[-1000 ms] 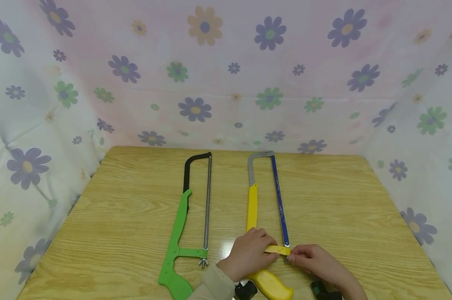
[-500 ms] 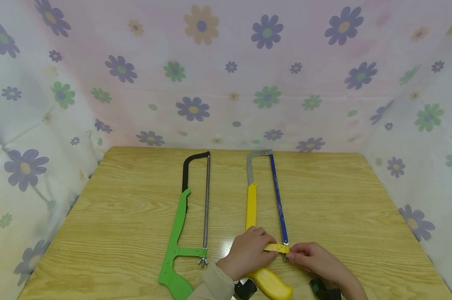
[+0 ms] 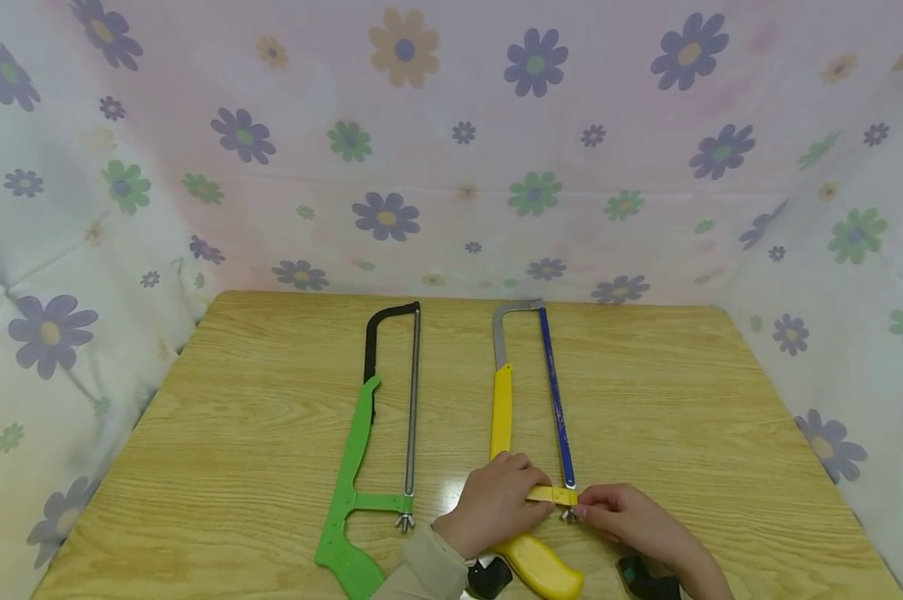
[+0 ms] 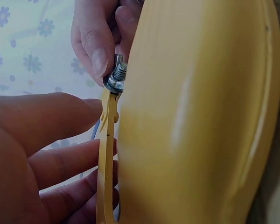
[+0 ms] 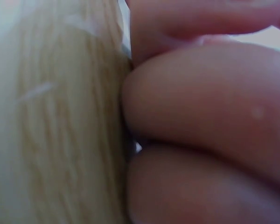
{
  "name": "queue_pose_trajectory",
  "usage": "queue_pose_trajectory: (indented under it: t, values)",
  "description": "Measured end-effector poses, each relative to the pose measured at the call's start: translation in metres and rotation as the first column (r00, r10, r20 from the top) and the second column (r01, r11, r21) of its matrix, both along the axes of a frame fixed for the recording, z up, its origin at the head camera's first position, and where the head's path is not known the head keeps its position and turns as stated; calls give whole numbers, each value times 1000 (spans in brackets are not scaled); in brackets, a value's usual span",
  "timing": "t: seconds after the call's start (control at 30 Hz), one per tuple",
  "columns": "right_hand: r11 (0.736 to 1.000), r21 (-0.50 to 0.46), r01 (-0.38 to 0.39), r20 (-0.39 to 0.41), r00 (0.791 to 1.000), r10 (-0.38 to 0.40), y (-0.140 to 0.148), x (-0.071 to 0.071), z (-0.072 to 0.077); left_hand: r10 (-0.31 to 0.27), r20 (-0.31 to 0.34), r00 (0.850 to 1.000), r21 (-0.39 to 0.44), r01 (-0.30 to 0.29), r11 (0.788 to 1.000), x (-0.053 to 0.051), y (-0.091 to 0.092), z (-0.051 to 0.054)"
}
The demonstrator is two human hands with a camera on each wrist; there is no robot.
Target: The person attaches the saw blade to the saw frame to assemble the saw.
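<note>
A yellow hacksaw (image 3: 502, 408) with a grey front frame and a blue blade (image 3: 556, 392) lies on the table. My left hand (image 3: 496, 504) grips its frame where the short yellow crossbar meets the handle. In the left wrist view the thumb and fingers lie on either side of that crossbar (image 4: 105, 158), with the yellow handle (image 4: 191, 112) close in front. At the crossbar's end is a metal wing nut (image 3: 568, 515) on a threaded bolt. My right hand (image 3: 639, 521) pinches at the wing nut, fingers curled. The right wrist view shows only blurred fingers (image 5: 205, 98) near the wood.
A green hacksaw (image 3: 355, 450) with a black front frame and grey blade lies to the left, its own wing nut (image 3: 405, 522) at the near end. Wrist cameras (image 3: 489, 577) sit at the bottom edge. Flowered cloth (image 3: 451, 167) hangs behind and beside the wooden table (image 3: 233, 433).
The wing nut on the yellow hacksaw has turned, its wings now spread into view. My right fingers shift slightly at it; the left hand keeps its grip in place.
</note>
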State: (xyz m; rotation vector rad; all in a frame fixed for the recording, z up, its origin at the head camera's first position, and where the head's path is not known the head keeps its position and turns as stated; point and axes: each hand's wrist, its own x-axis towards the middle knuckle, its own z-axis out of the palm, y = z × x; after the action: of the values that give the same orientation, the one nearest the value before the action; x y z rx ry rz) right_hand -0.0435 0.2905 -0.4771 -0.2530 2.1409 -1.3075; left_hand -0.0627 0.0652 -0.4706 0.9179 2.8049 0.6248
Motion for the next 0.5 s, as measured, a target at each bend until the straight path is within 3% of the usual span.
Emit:
queue_pose_trajectory:
  t: [0.5]
  values:
    - [999, 37, 10, -38, 999, -9, 0, 1, -3, -7, -28, 1000, 8, 7, 1000, 0, -1, -1]
